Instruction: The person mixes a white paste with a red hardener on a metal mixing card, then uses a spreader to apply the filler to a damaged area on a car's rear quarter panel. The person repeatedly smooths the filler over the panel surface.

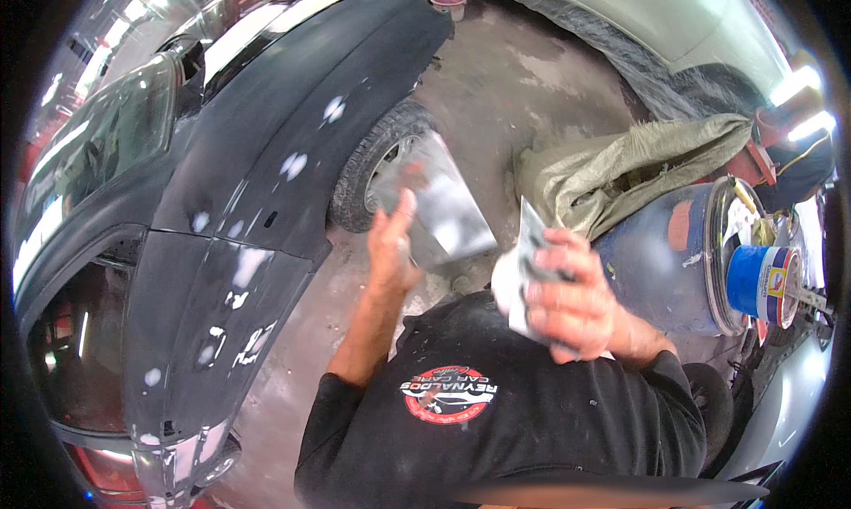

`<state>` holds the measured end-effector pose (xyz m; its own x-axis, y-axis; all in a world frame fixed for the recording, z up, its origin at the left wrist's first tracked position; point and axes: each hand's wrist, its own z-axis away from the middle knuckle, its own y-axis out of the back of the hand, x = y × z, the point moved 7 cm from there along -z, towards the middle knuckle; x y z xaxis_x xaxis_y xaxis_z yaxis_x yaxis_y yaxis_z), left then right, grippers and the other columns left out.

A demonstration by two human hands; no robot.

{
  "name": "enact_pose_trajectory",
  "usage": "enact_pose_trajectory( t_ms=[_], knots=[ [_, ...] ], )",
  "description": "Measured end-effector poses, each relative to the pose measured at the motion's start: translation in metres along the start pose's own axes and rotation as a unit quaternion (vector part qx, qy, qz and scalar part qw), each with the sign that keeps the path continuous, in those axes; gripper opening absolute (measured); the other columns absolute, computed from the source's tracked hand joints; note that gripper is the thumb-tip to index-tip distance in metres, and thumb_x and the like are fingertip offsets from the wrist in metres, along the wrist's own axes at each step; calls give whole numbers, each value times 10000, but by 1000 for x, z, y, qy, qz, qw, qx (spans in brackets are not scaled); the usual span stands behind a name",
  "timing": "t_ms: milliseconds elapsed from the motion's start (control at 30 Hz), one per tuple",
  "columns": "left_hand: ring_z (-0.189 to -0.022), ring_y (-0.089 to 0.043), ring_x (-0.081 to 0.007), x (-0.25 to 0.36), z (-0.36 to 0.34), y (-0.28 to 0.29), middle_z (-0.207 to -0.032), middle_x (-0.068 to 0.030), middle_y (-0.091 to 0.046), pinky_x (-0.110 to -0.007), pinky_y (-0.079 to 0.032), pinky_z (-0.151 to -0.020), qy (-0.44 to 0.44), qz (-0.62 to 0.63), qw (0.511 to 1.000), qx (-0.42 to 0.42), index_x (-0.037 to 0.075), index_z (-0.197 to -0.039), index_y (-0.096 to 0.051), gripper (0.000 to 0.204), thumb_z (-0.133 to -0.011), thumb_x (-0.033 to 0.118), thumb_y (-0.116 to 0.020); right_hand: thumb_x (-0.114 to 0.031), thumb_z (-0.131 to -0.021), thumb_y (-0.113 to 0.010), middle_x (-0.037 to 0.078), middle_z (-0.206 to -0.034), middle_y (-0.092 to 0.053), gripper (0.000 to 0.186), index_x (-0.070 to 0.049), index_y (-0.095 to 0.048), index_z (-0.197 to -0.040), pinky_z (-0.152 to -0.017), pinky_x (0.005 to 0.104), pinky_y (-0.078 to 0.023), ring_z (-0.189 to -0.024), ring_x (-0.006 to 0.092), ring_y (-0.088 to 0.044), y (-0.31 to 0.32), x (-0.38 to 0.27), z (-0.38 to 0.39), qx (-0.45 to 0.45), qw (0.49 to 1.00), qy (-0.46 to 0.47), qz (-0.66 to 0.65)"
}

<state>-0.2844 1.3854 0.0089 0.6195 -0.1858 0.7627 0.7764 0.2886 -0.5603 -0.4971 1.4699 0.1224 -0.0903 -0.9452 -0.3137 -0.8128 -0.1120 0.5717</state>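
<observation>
My left hand (392,243) is closed on the near edge of a flat greyish board (456,212), which is tilted and smeared with white and a reddish patch. To its right, my right hand (574,301) wraps its fingers round a thin, flat spreader (530,221). White paste (507,283) clings along the spreader's left side. A gap separates the spreader from the board. Left of my hands stands a dark car (239,154), its matte body dotted with white filler patches (253,265). The board covers part of the car's wheel (383,172).
On my right lies a blue drum (656,252) with a blue can (753,283) at its top end. An olive woven sack (612,168) sits beyond it. Farther off are a small pinkish tub (448,3) and a light car under plastic sheeting (638,61).
</observation>
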Motion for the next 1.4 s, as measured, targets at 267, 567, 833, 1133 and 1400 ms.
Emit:
enact_pose_trajectory(
  t_ms=[267,567,833,1133,1400],
  knots=[
    [-1030,-640,-189,-69,19,9,-1174,-95,-651,-337,-517,-919,88,85,992,-25,5,-1264,-599,316,-978,109,-515,36,-625,-644,148,-1297,-571,726,-30,-526,-1338,-1041,481,-418,-1201,375,-505,-53,100,90,-337,887,-272,160],
    [-1071,-609,-151,-67,12,-4,-1193,-89,-651,-300,-475,-941,-61,-86,989,-108,-18,-1291,-573,333,-995,104,-480,-118,-584,-721,20,-1223,-665,660,-102,-659,-1241,-982,449,-402,-1142,258,-564,-20,87,-10,-386,889,-247,-3],
    [-989,-678,-252,-79,7,17,-1134,-147,-667,-380,-548,-878,154,75,984,40,-24,-1220,-576,338,-944,169,-553,27,-611,-601,146,-1347,-545,752,-73,-543,-1353,-1094,483,-391,-1300,334,-491,-24,76,3,-197,915,-309,-171],
    [-1020,-664,-226,-45,3,9,-1189,-146,-656,-358,-534,-909,44,36,998,-36,-25,-1269,-577,333,-988,118,-473,-150,-601,-706,38,-1194,-667,664,-137,-628,-1260,-993,441,-401,-1119,230,-570,-15,99,31,-395,873,-226,175],
    [-1065,-640,-198,-56,-9,-2,-1236,-126,-639,-342,-515,-935,-75,-107,987,-93,-32,-1300,-541,330,-1009,87,-441,-123,-577,-707,64,-1209,-644,660,-81,-640,-1232,-961,425,-414,-1107,258,-563,-31,89,-11,-388,908,-150,-54]
  ],
)
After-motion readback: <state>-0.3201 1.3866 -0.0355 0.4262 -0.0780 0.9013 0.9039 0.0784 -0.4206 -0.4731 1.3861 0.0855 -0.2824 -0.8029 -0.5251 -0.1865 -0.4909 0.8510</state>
